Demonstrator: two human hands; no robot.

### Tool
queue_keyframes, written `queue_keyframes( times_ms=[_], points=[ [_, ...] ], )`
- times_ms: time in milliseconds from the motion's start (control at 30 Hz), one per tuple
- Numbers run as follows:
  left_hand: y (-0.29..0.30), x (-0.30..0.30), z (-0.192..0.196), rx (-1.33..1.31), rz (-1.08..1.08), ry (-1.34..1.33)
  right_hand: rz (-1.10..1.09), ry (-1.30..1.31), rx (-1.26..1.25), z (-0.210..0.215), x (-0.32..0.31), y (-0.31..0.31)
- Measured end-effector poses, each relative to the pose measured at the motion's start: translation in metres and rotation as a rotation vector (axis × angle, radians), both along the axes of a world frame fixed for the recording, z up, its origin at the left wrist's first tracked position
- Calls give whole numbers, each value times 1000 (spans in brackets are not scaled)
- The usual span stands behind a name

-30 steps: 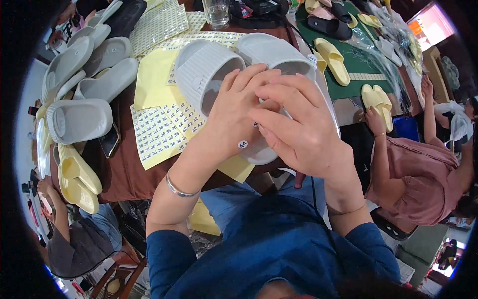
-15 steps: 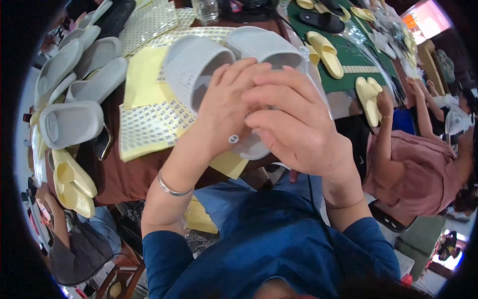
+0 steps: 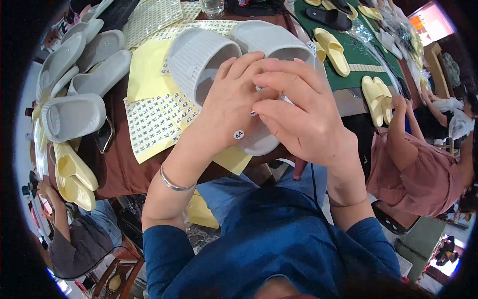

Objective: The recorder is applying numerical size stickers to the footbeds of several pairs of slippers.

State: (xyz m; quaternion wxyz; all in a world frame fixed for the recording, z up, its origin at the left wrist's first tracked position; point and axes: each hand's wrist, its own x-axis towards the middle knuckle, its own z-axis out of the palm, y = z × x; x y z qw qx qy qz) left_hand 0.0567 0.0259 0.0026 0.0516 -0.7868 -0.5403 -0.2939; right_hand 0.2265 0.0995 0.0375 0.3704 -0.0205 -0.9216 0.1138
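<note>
My left hand point(image 3: 236, 97) is palm down over a pair of grey slide slippers point(image 3: 201, 60), its fingers stretched out and lightly bent. A small round white sticker point(image 3: 239, 134) clings to its back near the wrist. Close against it, my right hand point(image 3: 303, 109) has thumb and forefinger pinched together. At their tips shows a tiny white sticker point(image 3: 253, 113), right by the left hand's back. Another round sticker point(image 3: 312, 47) sits at the edge of the right-hand slipper. The left palm is hidden.
Yellow-backed sticker sheets point(image 3: 149, 119) lie left of the slippers. Beyond them are several grey slides point(image 3: 74, 117), a phone point(image 3: 104, 134) and yellow slippers point(image 3: 74, 174). A green-topped table point(image 3: 348, 82) at right carries more slippers. A person in pink point(image 3: 418, 164) sits there; another point(image 3: 84, 249) sits at left.
My hands stay together over the grey slippers, with the right thumb and forefinger slightly shifted. The view has moved a little. The person at right has drawn a hand back from the yellow slippers.
</note>
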Motion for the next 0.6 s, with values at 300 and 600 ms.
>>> queue_keyframes(
  times_ms=[300,600],
  points=[
    [3,3,2,7,15,-64,21,9,-2,3,0,1],
    [5,9,11,42,60,-45,-178,-154,72,31,74,47]
  ],
)
